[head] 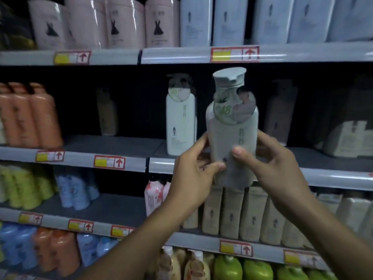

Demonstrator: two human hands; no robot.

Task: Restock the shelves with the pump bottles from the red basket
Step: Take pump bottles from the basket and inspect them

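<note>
I hold a pale grey-white pump bottle (232,126) upright in front of the middle shelf (125,144). A round tag with "48" hangs at its neck. My left hand (193,168) grips its lower left side. My right hand (270,158) grips its lower right side, thumb across the front. A matching white pump bottle (180,120) stands on that shelf just to the left. The red basket is out of view.
Orange bottles (30,116) stand at the middle shelf's left end, darker bottles (279,112) and boxes at its right. Pink and pale blue packs fill the top shelf (282,54). Beige packs (250,217), green and blue bottles fill the lower shelves.
</note>
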